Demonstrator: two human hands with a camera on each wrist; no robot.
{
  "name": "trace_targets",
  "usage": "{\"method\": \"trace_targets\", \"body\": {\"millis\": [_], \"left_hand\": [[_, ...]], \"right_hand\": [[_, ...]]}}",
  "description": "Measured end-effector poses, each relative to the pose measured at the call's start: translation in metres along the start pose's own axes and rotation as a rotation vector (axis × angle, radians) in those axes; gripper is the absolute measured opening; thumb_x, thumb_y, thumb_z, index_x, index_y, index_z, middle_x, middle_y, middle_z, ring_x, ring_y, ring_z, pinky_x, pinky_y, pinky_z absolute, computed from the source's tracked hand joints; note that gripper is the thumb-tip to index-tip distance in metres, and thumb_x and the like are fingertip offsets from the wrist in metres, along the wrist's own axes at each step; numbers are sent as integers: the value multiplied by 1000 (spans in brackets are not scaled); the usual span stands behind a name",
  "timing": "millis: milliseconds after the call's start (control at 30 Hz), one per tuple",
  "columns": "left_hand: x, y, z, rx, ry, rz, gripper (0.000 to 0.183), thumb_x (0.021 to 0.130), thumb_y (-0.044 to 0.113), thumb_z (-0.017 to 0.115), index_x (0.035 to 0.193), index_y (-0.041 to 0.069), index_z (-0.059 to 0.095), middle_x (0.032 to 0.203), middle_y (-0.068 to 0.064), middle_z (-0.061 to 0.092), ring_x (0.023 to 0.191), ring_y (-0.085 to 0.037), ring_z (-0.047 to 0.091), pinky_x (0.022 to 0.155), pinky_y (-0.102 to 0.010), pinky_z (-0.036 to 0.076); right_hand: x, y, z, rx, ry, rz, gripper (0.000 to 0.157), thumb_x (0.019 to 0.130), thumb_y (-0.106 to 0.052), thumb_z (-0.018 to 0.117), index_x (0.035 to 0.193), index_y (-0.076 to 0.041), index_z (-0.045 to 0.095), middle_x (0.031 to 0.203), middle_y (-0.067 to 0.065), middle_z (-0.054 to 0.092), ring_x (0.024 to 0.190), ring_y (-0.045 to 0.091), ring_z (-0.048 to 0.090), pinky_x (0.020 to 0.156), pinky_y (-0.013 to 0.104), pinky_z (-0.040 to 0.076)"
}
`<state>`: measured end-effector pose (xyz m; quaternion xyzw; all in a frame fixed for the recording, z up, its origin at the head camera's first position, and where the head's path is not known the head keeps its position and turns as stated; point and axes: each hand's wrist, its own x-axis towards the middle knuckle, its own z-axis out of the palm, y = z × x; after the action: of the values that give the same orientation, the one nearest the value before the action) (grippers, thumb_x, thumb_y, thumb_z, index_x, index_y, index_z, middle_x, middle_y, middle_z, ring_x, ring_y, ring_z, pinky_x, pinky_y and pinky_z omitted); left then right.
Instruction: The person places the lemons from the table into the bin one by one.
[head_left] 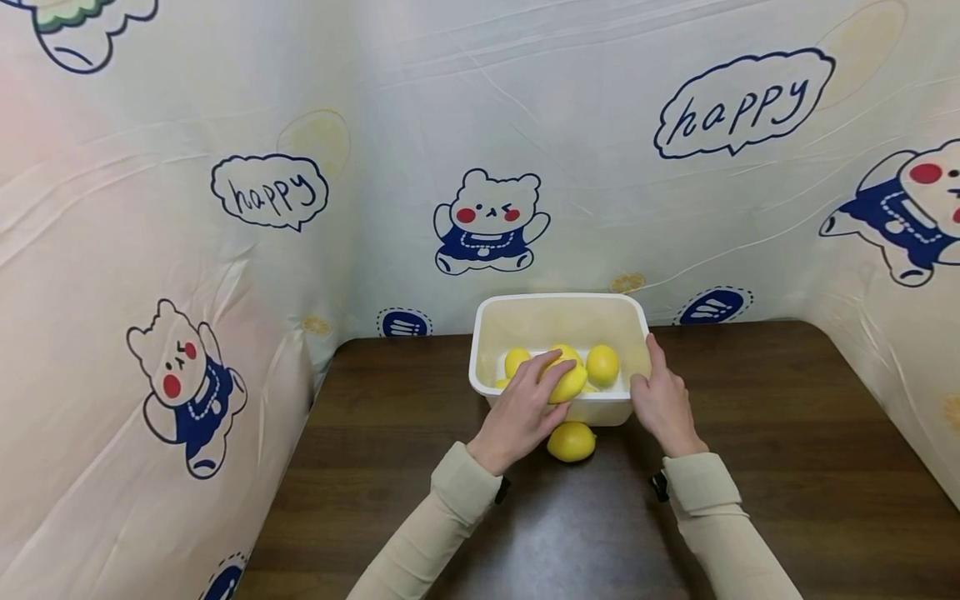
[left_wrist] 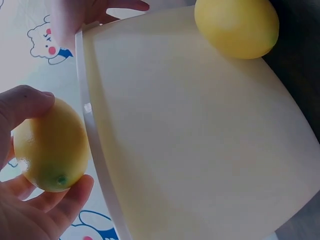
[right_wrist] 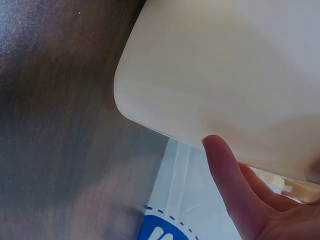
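A white plastic bin [head_left: 495,321] stands on the table with several yellow lemons [head_left: 603,365] inside. My left hand [head_left: 516,414] holds a lemon [left_wrist: 52,150] between thumb and fingers, over the bin's near rim; in the left wrist view it shows beside that rim. At the bin's right end my right hand [head_left: 666,407] grips the side, and in the right wrist view its thumb [right_wrist: 226,175] lies along the outer wall. Another lemon [head_left: 572,442] lies on the table just in front of the bin, below my left hand.
The dark wooden table [head_left: 795,467] runs up to a pale cloth [head_left: 600,100] printed with cartoon bears, which hangs behind it and at both sides. Close to the back edge of the table stands the bin.
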<state>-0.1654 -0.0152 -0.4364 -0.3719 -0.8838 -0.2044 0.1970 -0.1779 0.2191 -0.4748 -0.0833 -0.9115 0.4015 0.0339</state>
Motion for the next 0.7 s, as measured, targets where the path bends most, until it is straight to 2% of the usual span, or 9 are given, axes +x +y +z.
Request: {"method": "trace_targets", "body": {"millis": [500,700], "left_hand": [[-2,-5,6,-21,47,-53,49,88,14,69,134,13,51,137,-15,44,119,-30,49,100,-39,47],[-2,-5,8,-22,53,-44,49,89,13,67,135,13,50,139,-15,44,123,-32,47,103,-41,45]], "right_hand": [[0,0,0,1,1,-2,70,95,-18,36,157,-19,5,153,25,31,119,46,51,94,61,42],[1,1,2,-2,9,-1,70,95,-19,35,157,-19,5,153,26,32,118,47,51,93,61,43]]}}
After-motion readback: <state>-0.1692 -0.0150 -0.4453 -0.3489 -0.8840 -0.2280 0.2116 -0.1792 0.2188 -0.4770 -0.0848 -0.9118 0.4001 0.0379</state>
